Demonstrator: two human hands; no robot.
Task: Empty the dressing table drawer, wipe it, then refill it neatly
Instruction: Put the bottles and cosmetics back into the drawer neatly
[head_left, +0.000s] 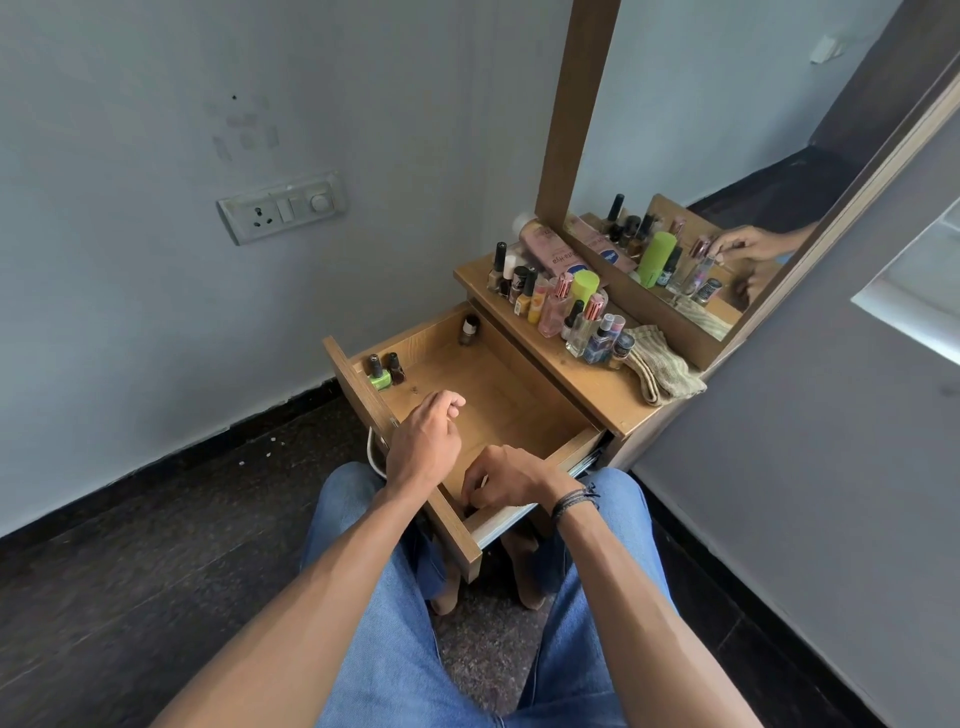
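With the left grip (423, 439) loose and empty (right grip (506, 480): cannot tell), lift the lime-green nail-polish bottle (378, 375) upright from the open wooden drawer (509, 400).

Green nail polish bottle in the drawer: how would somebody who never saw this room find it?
Start at the wooden dressing table and look into its open wooden drawer. In the drawer's leftmost corner, against the front panel, stand two small black-capped bottles. The bright lime-green nail polish bottle is yours; beside it stands a dark reddish-brown bottle.
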